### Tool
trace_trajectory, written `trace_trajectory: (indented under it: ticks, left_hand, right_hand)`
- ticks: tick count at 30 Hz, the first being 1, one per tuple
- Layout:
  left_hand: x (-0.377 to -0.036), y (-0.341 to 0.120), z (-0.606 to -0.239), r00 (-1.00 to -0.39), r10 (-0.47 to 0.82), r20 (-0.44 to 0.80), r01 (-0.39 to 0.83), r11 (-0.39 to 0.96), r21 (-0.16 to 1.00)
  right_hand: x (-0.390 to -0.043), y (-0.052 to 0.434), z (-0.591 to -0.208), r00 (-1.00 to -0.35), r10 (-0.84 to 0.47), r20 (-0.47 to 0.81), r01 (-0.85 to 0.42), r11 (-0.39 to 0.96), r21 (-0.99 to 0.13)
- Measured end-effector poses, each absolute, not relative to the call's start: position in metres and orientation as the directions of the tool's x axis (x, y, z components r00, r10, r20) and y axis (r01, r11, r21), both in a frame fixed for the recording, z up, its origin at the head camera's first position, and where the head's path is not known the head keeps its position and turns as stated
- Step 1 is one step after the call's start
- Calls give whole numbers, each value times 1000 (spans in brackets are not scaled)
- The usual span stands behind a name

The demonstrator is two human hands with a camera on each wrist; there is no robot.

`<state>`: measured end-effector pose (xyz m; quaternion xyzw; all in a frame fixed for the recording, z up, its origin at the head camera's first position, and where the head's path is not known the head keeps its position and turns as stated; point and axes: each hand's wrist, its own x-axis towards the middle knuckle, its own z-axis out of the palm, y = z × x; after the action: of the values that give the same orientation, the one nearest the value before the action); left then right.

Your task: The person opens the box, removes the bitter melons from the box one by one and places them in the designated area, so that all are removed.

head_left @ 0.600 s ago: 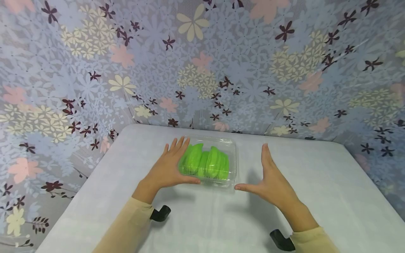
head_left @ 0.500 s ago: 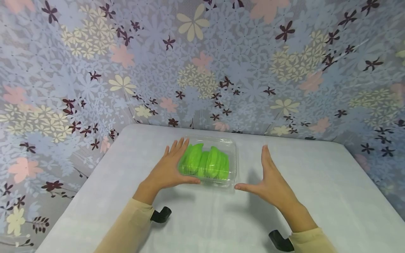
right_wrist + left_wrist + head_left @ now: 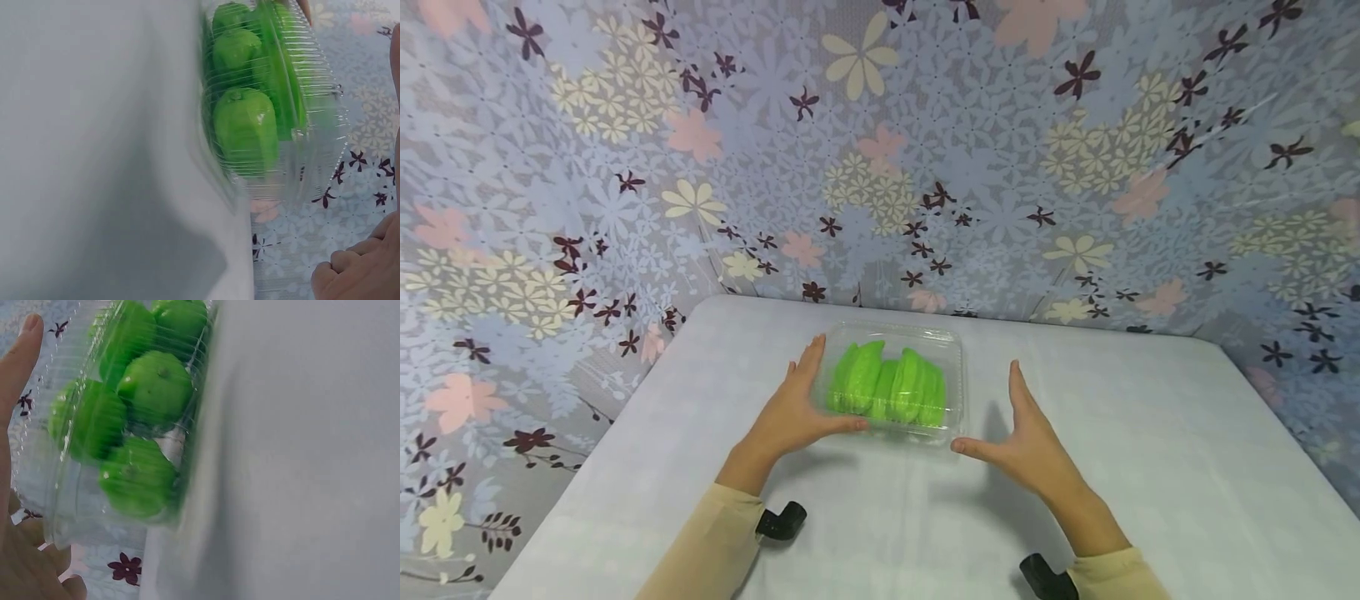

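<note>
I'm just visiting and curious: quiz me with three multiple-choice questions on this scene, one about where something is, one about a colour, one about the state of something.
1. Where does the clear plastic box stand?
A. on the white table, between the two hands
B. on the floor
C. on top of the right hand

2. What colour are the fruits inside it?
A. red
B. bright green
C. purple

3. How is the right hand held?
A. curled in a fist
B. pinching the lid
C. open, fingers straight, beside the box

Answers:
1 A, since the head view shows the box on the white table with the left hand at its left side and the right hand off to its right.
2 B, as both wrist views show green fruits through the ribbed plastic.
3 C, because the fingers are straight and grip nothing.
</note>
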<state>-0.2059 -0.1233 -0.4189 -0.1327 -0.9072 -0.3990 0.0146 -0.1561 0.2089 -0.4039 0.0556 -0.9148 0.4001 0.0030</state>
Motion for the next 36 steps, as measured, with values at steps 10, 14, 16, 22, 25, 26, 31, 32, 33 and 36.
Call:
trace_trajectory:
  ticks: [10, 14, 16, 22, 25, 26, 31, 32, 33, 36]
  left_hand:
    - [-210, -131, -429, -982, 187, 17, 125, 586, 801]
    - [-210, -132, -432, -982, 187, -4, 108, 582, 806]
    - [-210, -134, -433, -983, 185, -9, 101, 577, 810]
    - [-210, -137, -438, -984, 178, -26, 76, 542, 837]
    - [-210, -138, -442, -981, 192, -22, 84, 527, 845]
    - [-210, -138, -443, -980, 199, -18, 91, 524, 847]
    - [-211, -139, -445, -977, 213, -11, 103, 517, 850]
    - [-211, -139, -445, -976, 215, -9, 106, 515, 851]
    - [-211, -139, -445, -976, 217, -9, 107, 515, 850]
    - [-212, -139, -446, -975, 221, -7, 110, 516, 850]
  right_hand:
    - [-160, 199, -417, -994, -107, 31, -93, 634, -768]
    - [-162, 193, -421, -993, -115, 39, -102, 613, -783]
    - [-163, 190, -423, -992, -117, 41, -104, 603, -791]
    - [-167, 183, -429, -991, -128, 41, -107, 563, -820]
    - [-168, 181, -434, -990, -132, 50, -114, 535, -837]
    - [-169, 181, -435, -990, -131, 52, -115, 530, -840]
    - [-172, 180, -439, -990, -125, 58, -114, 509, -853]
    - [-172, 180, -439, -990, -125, 60, -116, 504, -856]
    - [-172, 180, -440, -990, -125, 61, -115, 499, -859]
    - [-173, 179, -441, -990, -127, 56, -111, 483, -868]
